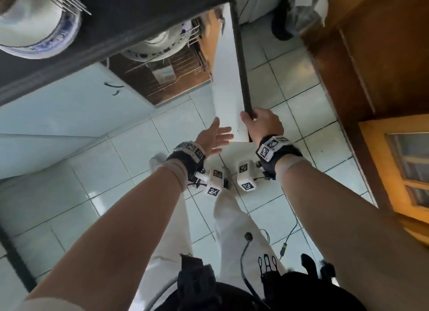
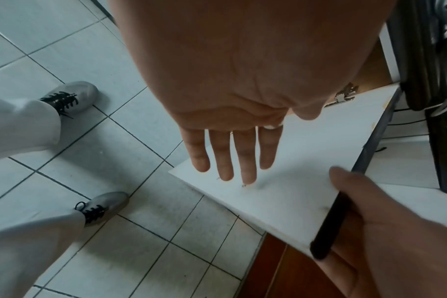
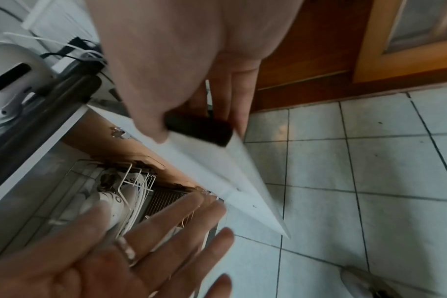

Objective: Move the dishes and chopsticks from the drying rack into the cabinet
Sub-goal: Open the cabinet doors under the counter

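Inside, blue-patterned white dishes [image 1: 153,46] upright in cabinet [image 1: 162,78] wire rack [image 3: 138,181].

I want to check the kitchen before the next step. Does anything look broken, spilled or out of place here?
Nothing stands out. The white cabinet door is open, its black edge handle held by the right hand. The left hand is open and holds nothing. Blue-patterned white dishes sit in the wire rack inside.

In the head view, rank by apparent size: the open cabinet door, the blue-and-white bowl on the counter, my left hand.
1. cabinet door
2. blue-and-white bowl, cropped by the frame and nearer the camera, so its rank against the door is unsure
3. left hand
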